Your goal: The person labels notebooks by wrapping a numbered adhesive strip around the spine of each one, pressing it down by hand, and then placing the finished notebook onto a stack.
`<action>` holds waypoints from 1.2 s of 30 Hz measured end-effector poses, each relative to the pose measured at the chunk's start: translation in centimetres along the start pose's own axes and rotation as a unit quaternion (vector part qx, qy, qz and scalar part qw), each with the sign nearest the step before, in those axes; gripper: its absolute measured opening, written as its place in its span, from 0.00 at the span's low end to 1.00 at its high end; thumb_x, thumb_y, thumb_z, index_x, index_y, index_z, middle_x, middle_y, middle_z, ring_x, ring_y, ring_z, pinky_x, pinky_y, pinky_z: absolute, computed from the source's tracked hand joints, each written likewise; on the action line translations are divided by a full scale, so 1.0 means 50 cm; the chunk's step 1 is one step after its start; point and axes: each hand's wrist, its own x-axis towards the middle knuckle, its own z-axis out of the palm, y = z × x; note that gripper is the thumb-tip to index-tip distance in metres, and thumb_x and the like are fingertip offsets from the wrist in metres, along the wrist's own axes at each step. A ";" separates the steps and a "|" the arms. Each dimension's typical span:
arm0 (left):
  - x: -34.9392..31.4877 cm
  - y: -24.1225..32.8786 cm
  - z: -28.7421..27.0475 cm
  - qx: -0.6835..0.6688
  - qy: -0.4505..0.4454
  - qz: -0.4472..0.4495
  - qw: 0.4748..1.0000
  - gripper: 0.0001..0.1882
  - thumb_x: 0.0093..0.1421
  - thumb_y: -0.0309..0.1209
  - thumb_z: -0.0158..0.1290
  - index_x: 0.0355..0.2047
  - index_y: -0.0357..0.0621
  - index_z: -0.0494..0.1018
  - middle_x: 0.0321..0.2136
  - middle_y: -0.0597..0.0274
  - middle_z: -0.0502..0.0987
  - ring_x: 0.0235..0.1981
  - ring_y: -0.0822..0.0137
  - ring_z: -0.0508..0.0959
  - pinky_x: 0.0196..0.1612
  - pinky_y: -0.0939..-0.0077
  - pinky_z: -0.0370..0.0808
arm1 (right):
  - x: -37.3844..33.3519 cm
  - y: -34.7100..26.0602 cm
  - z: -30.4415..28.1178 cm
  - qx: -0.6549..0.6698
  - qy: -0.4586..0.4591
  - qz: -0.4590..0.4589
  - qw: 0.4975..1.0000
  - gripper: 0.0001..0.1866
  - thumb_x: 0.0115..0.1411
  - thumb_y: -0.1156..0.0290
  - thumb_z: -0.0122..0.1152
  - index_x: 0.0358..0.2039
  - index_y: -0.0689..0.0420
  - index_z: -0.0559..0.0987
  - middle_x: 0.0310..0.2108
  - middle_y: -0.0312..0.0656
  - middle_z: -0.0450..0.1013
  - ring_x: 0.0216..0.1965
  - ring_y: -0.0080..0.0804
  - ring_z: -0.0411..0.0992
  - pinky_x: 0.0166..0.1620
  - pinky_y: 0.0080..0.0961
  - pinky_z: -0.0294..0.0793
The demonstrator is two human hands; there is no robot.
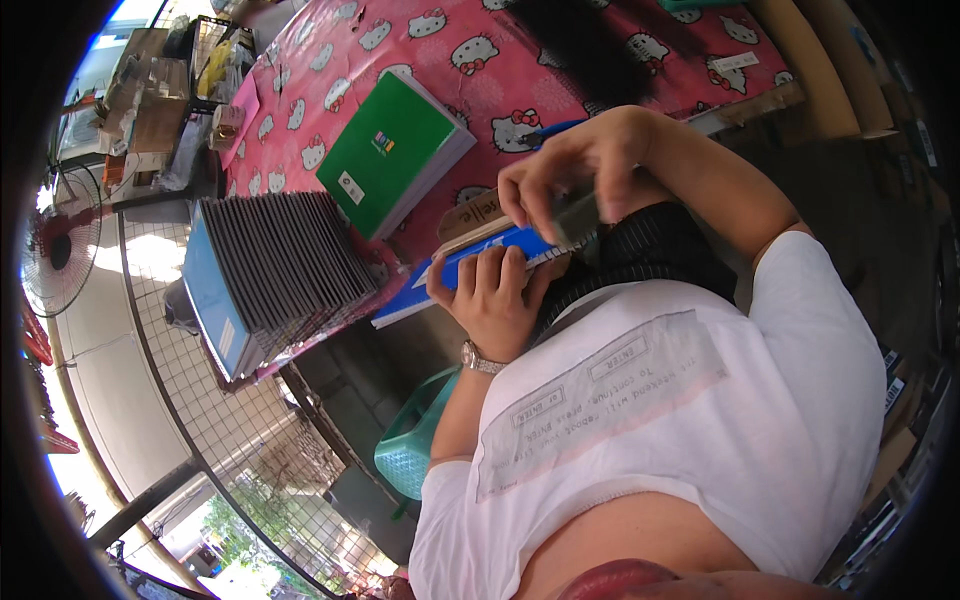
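A blue notebook [515, 240] with a wire coil along its near edge is held at a slant in front of me. My left hand [490, 295], wearing a metal wristwatch, is closed over it, the fingers bent across the blue face. At the notebook's right end my right hand [580, 170] has curled fingers, smeared by motion. Between its fingers and thumb is a blurred grey-green piece [577, 222] whose kind I cannot make out. Behind the notebook lies a strip of brown cardboard [470, 217] with handwriting on it.
The table has a pink patterned cover [300, 80]. On it sit green-covered notebooks [385, 150] and, at left, a long row of dark-spined notebooks [285, 260]. Something black and blurred [590, 50] is at the far side. A green plastic stool [415, 435] and a fan [62, 240] stand left.
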 end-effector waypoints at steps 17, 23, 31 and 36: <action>-0.060 -0.056 -0.007 0.015 0.023 -0.053 0.998 0.21 0.46 0.44 0.66 0.37 0.52 0.73 0.35 0.67 0.75 0.40 0.62 0.74 0.60 0.48 0.57 | 0.052 -0.023 0.023 -0.010 -0.019 -0.042 0.999 0.26 0.37 0.63 0.74 0.41 0.53 0.81 0.48 0.39 0.62 0.51 0.34 0.63 0.52 0.29 0.63; -0.066 -0.058 -0.007 0.000 0.030 -0.052 0.998 0.21 0.45 0.44 0.66 0.36 0.53 0.73 0.36 0.67 0.75 0.39 0.62 0.74 0.62 0.46 0.56 | 0.065 -0.047 0.020 -0.077 0.001 0.018 0.997 0.25 0.37 0.67 0.73 0.41 0.54 0.82 0.50 0.42 0.61 0.52 0.38 0.64 0.55 0.34 0.65; -0.062 -0.068 -0.012 -0.021 0.021 -0.037 0.999 0.24 0.44 0.44 0.66 0.39 0.53 0.73 0.37 0.66 0.74 0.41 0.61 0.73 0.60 0.45 0.57 | 0.099 -0.033 0.030 0.078 -0.114 -0.094 0.986 0.25 0.39 0.65 0.76 0.41 0.53 0.84 0.53 0.44 0.64 0.56 0.42 0.63 0.61 0.36 0.60; -0.066 -0.067 -0.015 -0.037 0.014 -0.045 0.998 0.26 0.43 0.43 0.67 0.41 0.51 0.72 0.38 0.65 0.74 0.42 0.60 0.73 0.60 0.46 0.58 | 0.103 -0.060 0.021 -0.087 -0.050 -0.023 0.995 0.25 0.39 0.64 0.76 0.41 0.52 0.84 0.52 0.44 0.65 0.58 0.41 0.61 0.60 0.37 0.60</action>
